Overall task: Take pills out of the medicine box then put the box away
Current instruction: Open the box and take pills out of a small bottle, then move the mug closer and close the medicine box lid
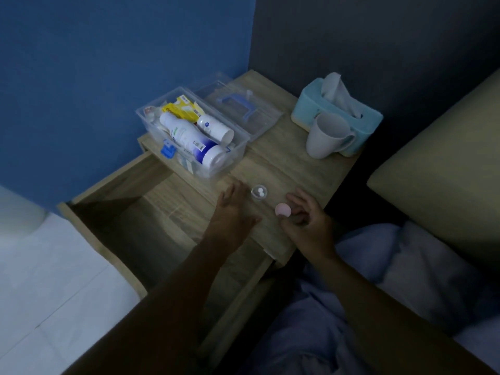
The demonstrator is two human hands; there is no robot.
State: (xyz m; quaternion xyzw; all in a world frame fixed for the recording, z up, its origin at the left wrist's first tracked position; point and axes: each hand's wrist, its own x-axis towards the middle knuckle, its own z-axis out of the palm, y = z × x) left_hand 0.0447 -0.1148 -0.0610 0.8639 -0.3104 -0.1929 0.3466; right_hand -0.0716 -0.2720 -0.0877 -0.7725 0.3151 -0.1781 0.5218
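Note:
The clear plastic medicine box [238, 147] stands without its lid at the back left of the wooden nightstand [284, 163], holding white bottles and a yellow packet. Its clear lid [243, 109] with a blue handle lies just behind it. A small clear cup [259, 192] with two white pills sits near the front edge. My left hand [234, 209] rests flat, fingers apart, just left of that cup, holding nothing. My right hand [305, 215] is to the right of the cup, thumb and fingers holding a small pink round cap [283, 210].
An empty wooden drawer [151, 212] stands pulled out under my left arm. A white mug [326, 136] and a light-blue tissue box [338, 109] stand at the back right. A beige headboard [446, 171] and pale bedding [378, 266] lie to the right.

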